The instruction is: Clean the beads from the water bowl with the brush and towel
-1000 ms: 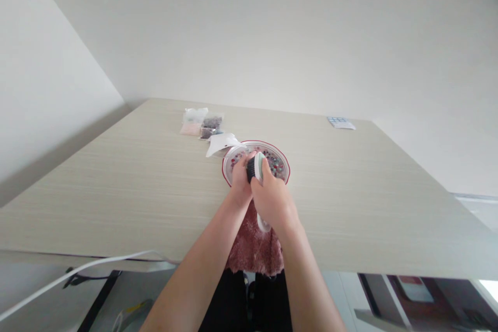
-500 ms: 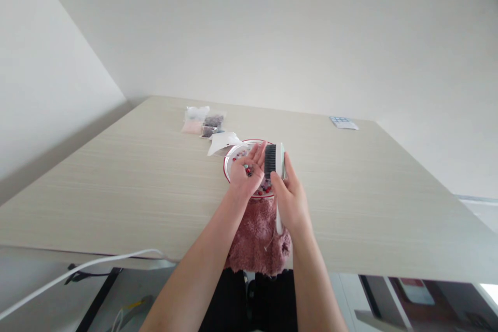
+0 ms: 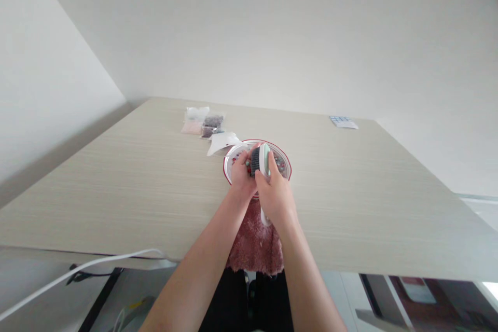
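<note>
My right hand (image 3: 275, 196) grips a white and pale green brush (image 3: 263, 161) with dark bristles, and the bristles press sideways into my left palm. My left hand (image 3: 241, 177) is cupped under the bristles with small coloured beads in it. Both hands hover over the near rim of a white plate with a red edge (image 3: 285, 156), which holds several red, green and grey beads. A fluffy pink cloth (image 3: 254, 245) lies on the table under my wrists and hangs over the near edge.
A white paper or plastic piece (image 3: 221, 141) lies left of the plate. Small clear bags of beads (image 3: 203, 123) sit behind it. A small card with blue squares (image 3: 343, 122) lies far right on the light wooden table (image 3: 116, 176). A white cable (image 3: 78, 270) runs below the table edge.
Half a second ago my left palm lay open with beads showing and the brush was held apart, bristles upright. The brush has now come back against my left palm, and the hand has curled around it.
</note>
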`<state>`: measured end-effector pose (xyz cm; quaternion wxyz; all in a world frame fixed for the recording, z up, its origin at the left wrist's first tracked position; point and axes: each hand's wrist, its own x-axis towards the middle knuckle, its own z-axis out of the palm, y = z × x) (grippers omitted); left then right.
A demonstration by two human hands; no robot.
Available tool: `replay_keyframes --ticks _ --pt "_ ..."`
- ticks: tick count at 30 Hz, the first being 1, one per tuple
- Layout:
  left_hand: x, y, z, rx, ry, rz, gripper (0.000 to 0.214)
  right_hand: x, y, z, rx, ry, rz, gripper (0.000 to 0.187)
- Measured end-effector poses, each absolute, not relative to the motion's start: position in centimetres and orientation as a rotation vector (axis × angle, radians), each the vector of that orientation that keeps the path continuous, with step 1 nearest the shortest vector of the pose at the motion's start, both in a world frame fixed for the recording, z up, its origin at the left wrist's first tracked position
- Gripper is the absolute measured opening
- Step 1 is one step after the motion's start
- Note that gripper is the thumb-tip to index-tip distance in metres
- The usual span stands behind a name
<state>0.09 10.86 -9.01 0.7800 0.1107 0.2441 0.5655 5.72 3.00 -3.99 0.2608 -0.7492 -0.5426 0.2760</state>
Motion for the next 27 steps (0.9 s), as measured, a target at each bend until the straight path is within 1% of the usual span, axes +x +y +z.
replay_keyframes --ticks 5,7,11,15,20,24,27 --pt "0.2 10.5 -8.4 0.249 0.587 1.211 0.020 5.0 2.9 -3.6 -2.054 -1.583 0.779 0.061" --pt "0.3 10.4 -8.3 0.245 0.601 1.193 0.021 4.9 2.8 -3.6 -2.063 -1.588 0.753 0.062" --pt "0.4 10.5 -8.5 0.204 0.643 1.110 0.030 4.9 2.6 -3.8 -2.126 -1.540 0.709 0.061" --pt "0.1 10.4 -8.4 0.287 0.553 1.207 0.023 4.8 2.2 -3.9 -2.024 -1.576 0.764 0.061" --pt "0.2 10.4 -8.2 0.251 0.596 1.133 0.022 4.8 2.7 -3.8 -2.149 -1.537 0.684 0.060" --pt "0.2 10.5 -8.3 0.279 0.576 1.174 0.016 4.8 2.8 -3.8 -2.112 -1.609 0.712 0.061" --pt "0.2 10.6 -8.4 0.273 0.629 1.166 0.020 4.9 2.9 -3.8 -2.145 -1.612 0.686 0.060"
